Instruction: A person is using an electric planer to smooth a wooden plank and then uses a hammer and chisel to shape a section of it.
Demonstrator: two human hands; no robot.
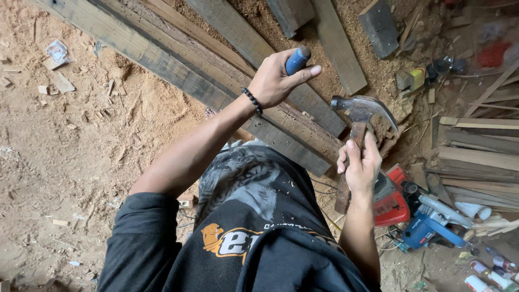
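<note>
Left hand [278, 78]: fist clamped round a blue-handled tool [297, 59].
Right hand [359, 165]: gripping a rusty steel claw hammer [359, 116] above dark weathered wooden planks [216, 81].

Blue-handled tool [298, 59] mostly hidden in fist; right-side clutter [486, 43] blurred.

The person is wearing a black short-sleeved shirt [254, 243] bearing an orange-and-white chest graphic [227, 241] and grey patterned print. A black beaded bracelet [252, 100] is encircling the left wrist.
</note>
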